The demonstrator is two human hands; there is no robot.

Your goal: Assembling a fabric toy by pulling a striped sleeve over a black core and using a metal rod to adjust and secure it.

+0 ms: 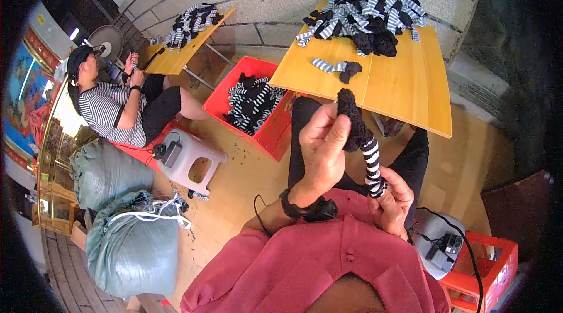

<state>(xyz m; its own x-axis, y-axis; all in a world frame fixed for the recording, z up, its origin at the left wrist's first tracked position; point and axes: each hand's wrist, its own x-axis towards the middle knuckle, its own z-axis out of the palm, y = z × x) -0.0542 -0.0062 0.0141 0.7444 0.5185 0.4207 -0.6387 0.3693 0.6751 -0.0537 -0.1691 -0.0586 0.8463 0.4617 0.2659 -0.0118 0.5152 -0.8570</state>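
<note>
Above my lap I hold a black-and-white striped plush tube (372, 163) with a bulky black fuzzy end (353, 125). My left hand (324, 151) is closed on the fuzzy end, thumb along its side. Lower and to the right, my right hand (394, 201) pinches the striped end. Just beyond the fuzzy end, a single flat piece (329, 65) with grey-and-white stripes and a black tip lies on the wooden table (404, 90). A big heap of similar striped and black pieces (366, 17) covers the table's far part.
Left of the table, a red crate (281, 143) holds many striped tubes. Another person (114, 107) sits farther left by a second table (170, 61). A pale plastic stool (190, 160) and large sacks (135, 248) stand left; a red stool (489, 272) is at my right.
</note>
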